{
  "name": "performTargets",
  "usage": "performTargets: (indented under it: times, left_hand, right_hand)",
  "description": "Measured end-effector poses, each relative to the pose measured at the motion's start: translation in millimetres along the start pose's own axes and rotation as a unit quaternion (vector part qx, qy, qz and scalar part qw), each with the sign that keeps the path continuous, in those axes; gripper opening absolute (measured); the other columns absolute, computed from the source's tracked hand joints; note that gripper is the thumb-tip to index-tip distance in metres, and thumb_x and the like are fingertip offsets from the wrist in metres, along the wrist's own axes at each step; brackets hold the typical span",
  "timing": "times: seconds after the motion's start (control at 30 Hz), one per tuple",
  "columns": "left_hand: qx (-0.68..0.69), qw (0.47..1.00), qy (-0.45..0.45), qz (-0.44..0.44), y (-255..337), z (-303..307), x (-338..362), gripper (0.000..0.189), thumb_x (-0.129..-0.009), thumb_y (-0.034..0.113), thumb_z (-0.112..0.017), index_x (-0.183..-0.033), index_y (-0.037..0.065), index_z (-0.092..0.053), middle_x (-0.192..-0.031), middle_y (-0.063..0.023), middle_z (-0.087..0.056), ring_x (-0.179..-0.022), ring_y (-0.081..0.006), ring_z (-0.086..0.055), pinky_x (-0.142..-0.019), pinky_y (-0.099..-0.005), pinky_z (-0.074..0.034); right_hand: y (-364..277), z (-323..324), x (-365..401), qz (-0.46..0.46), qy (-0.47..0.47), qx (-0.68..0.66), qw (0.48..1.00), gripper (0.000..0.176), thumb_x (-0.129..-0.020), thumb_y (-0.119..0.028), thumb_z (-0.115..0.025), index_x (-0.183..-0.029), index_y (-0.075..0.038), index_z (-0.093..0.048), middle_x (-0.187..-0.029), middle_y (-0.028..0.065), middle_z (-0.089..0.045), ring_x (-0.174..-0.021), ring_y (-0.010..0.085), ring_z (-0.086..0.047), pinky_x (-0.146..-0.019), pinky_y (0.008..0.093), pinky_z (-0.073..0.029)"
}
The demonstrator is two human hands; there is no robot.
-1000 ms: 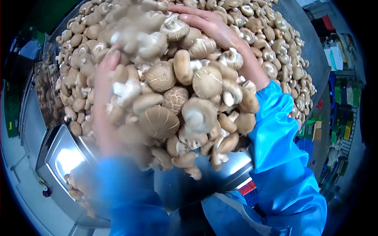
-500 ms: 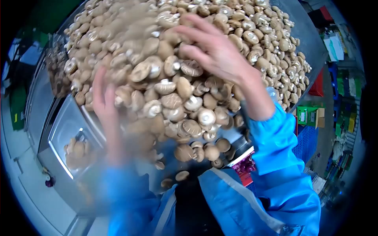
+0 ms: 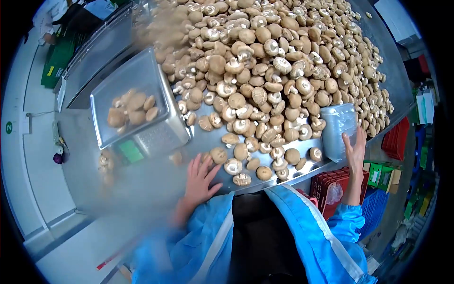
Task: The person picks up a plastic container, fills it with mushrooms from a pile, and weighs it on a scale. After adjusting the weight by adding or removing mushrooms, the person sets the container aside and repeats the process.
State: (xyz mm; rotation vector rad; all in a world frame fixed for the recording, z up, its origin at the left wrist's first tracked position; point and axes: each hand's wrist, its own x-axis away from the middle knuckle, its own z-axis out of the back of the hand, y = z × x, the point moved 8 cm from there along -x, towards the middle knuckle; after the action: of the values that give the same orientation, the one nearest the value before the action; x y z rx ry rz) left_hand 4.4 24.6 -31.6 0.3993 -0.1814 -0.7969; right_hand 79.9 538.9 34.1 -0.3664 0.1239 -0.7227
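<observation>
A large heap of brown-capped mushrooms (image 3: 283,71) covers the metal table (image 3: 203,137), with several loose ones near its front edge. My left hand (image 3: 201,180) lies palm down with fingers spread, close beside the loose mushrooms at that edge. On the right, my right hand (image 3: 354,154) has its fingers stretched out against the edge of a clear plastic packet or stack of bags (image 3: 336,135); its contents cannot be made out. To the left stands a steel pan (image 3: 163,111) with several mushrooms inside. Below it is a green patch (image 3: 130,150), blurred.
A red crate (image 3: 331,189) and a blue crate (image 3: 373,210) stand below the table at the right, near a green box (image 3: 378,175). Another green crate (image 3: 59,61) is at the far left. Blur smears the lower left.
Both hands have come back from the heap toward the table's front edge, the right one to the plastic packet. The view has shifted, showing more of the steel pan and front edge.
</observation>
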Motion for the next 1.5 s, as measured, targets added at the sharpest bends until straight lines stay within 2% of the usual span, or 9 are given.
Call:
performTargets:
  times: [0.3, 0.53, 0.57, 0.67, 0.77, 0.9, 1.0, 1.3, 1.5]
  left_hand:
    - [0.051, 0.985, 0.164, 0.011, 14.6, -0.6, -30.1, 0.071, -0.076, 0.031, -0.076, -0.138, 0.006, -0.051, -0.155, -0.0262, -0.026, -0.144, -0.047, -0.023, -0.114, -0.0583, -0.022]
    - [0.1, 0.885, 0.271, 0.366, -69.9, 35.2, 52.3, 0.087, -0.079, 0.021, -0.073, -0.149, -0.003, -0.028, -0.158, -0.0255, -0.022, -0.147, -0.0416, -0.02, -0.119, -0.0492, -0.02]
    - [0.217, 0.872, 0.251, 0.36, -74.2, 18.6, 50.7, 0.09, -0.079, 0.018, -0.074, -0.151, -0.004, -0.024, -0.159, -0.0249, -0.02, -0.147, -0.0388, -0.021, -0.119, -0.0459, -0.022]
    - [0.153, 0.957, 0.116, 0.216, -26.5, -8.7, 17.9, 0.095, -0.077, 0.021, -0.076, -0.152, -0.003, -0.022, -0.159, -0.0242, -0.019, -0.148, -0.0372, -0.022, -0.119, -0.0443, -0.024]
    - [0.275, 0.945, 0.131, 0.122, 8.8, -21.1, -1.4, 0.105, -0.072, 0.035, -0.085, -0.151, 0.001, -0.025, -0.156, -0.0285, -0.021, -0.144, -0.0447, -0.026, -0.118, -0.0493, -0.024]
    - [0.11, 0.988, 0.104, -0.042, 47.6, -25.3, -19.9, 0.113, -0.068, 0.064, -0.078, -0.149, 0.002, -0.029, -0.156, -0.0337, -0.014, -0.144, -0.056, -0.015, -0.111, -0.0684, -0.017]
    - [0.039, 0.987, 0.128, -0.091, 66.3, -31.3, -40.6, 0.111, -0.07, 0.071, -0.071, -0.149, 0.004, -0.03, -0.155, -0.0334, -0.017, -0.144, -0.0544, -0.015, -0.111, -0.0701, -0.014]
    - [0.037, 0.967, 0.251, 0.017, 49.8, 29.6, -133.6, 0.082, -0.073, 0.056, -0.072, -0.137, 0.01, -0.048, -0.154, -0.0198, -0.033, -0.144, -0.0476, -0.022, -0.112, -0.0698, -0.012]
    - [-0.028, 0.969, 0.075, -0.235, 93.4, -9.8, -63.6, 0.059, -0.08, 0.051, -0.069, -0.13, 0.021, -0.061, -0.154, -0.015, -0.036, -0.145, -0.0448, -0.022, -0.111, -0.0716, -0.008]
  right_hand:
    - [-20.0, -5.0, 6.6, 0.065, 0.03, 0.016, 0.997, 0.099, -0.073, -0.041, -0.083, -0.146, 0.006, -0.035, -0.144, 0.0295, -0.043, -0.135, 0.0422, -0.04, -0.114, 0.0467, -0.032]
    - [-19.4, 0.6, 23.5, 0.097, 0.103, 0.062, 0.988, 0.099, -0.07, -0.043, -0.086, -0.142, 0.008, -0.04, -0.135, 0.028, -0.05, -0.124, 0.0431, -0.046, -0.107, 0.0475, -0.037]
    - [-20.5, 1.4, 23.9, 0.086, 0.096, 0.057, 0.99, 0.099, -0.07, -0.043, -0.086, -0.141, 0.008, -0.04, -0.134, 0.0282, -0.05, -0.123, 0.0429, -0.047, -0.107, 0.0472, -0.038]
    - [-17.8, 0.2, 19.4, 0.066, 0.068, 0.053, 0.994, 0.099, -0.069, -0.044, -0.086, -0.14, 0.008, -0.041, -0.135, 0.0285, -0.05, -0.124, 0.0419, -0.047, -0.106, 0.0469, -0.038]
    - [-19.2, 0.3, 19.4, 0.066, 0.051, 0.05, 0.995, 0.101, -0.068, -0.045, -0.086, -0.141, 0.008, -0.04, -0.136, 0.0281, -0.05, -0.125, 0.0416, -0.046, -0.107, 0.0466, -0.038]
    - [-14.2, -0.7, 21.5, 0.109, 0.065, 0.054, 0.99, 0.102, -0.068, -0.043, -0.087, -0.142, 0.007, -0.039, -0.138, 0.027, -0.048, -0.126, 0.0421, -0.046, -0.108, 0.0466, -0.038]
    - [-13.5, -3.7, 22.9, 0.113, 0.074, 0.06, 0.989, 0.103, -0.067, -0.041, -0.088, -0.143, 0.007, -0.038, -0.141, 0.0265, -0.045, -0.128, 0.0429, -0.044, -0.109, 0.0468, -0.037]
    - [-18.6, -4.8, 21.2, 0.066, 0.065, 0.072, 0.993, 0.104, -0.065, -0.037, -0.09, -0.142, 0.007, -0.037, -0.139, 0.0273, -0.045, -0.128, 0.0425, -0.044, -0.11, 0.0465, -0.037]
    - [-18.2, -5.6, 18.3, 0.062, 0.068, 0.064, 0.994, 0.104, -0.062, -0.039, -0.09, -0.141, 0.005, -0.039, -0.133, 0.0256, -0.049, -0.122, 0.0412, -0.048, -0.106, 0.0465, -0.04]
